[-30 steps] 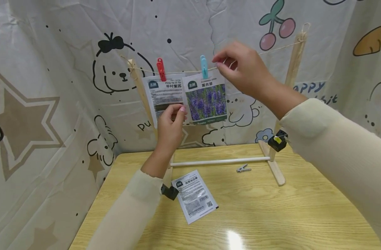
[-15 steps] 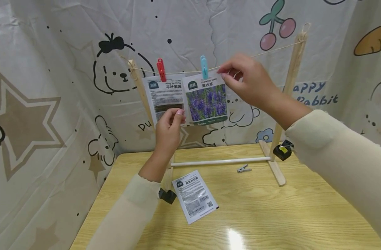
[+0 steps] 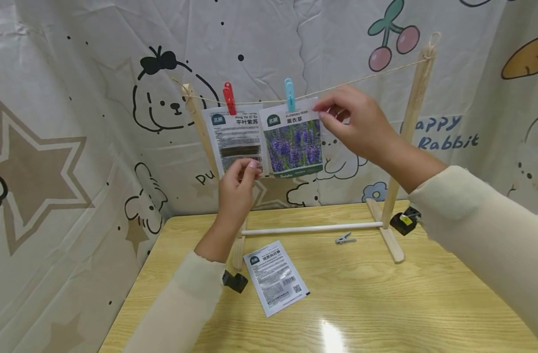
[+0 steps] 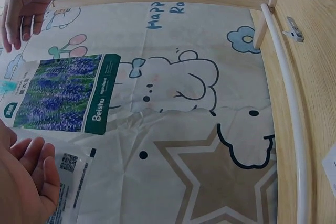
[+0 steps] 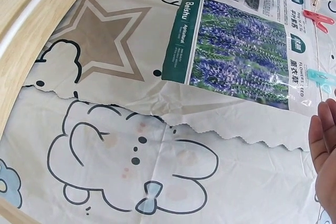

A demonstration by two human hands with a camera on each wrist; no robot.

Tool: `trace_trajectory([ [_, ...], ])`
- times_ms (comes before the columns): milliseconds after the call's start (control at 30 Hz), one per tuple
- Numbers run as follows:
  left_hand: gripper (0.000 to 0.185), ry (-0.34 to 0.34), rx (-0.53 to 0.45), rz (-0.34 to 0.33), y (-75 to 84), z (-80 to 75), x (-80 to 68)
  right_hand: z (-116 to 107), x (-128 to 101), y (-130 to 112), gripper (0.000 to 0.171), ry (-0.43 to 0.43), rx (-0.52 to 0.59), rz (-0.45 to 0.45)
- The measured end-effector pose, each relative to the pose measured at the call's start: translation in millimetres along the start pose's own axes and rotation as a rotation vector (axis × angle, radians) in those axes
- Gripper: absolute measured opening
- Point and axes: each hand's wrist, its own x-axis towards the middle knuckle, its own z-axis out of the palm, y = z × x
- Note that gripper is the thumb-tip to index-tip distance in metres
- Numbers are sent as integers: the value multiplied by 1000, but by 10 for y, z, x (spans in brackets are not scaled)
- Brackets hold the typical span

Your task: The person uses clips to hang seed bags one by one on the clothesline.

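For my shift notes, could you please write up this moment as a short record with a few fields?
Setting: wooden table with a wooden stand carrying a string
Hanging: text-side seed packet under a red clip; lavender seed packet under a blue clip
Left hand: pinches the lower edge of the text-side seed packet
Right hand: fingers at the top right corner of the lavender seed packet
On the table: third seed packet, small metal clip

Two seed packets (image 3: pixel 291 139) hang on the string (image 3: pixel 361 78) between the left hand (image 3: pixel 235 189) and right hand (image 3: pixel 354 122); a third packet (image 3: pixel 276 277) lies on the table (image 3: pixel 383 304) below them.
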Motion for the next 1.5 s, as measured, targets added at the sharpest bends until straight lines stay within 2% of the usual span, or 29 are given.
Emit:
trace_trajectory([
  [267, 28, 7, 33, -26, -52, -22, -42, 31, -105, 35, 21, -15, 27, 15],
  [767, 27, -22, 56, -23, -112, -57, -80, 48, -255, 70, 21, -26, 54, 42],
  [1300, 19, -79, 83, -130, -222, -100, -163, 176, -497, 258, 21, -36, 75, 104],
  [1500, 17, -86, 89, -137, -247, -83, -186, 205, -562, 315, 21, -23, 79, 128],
])
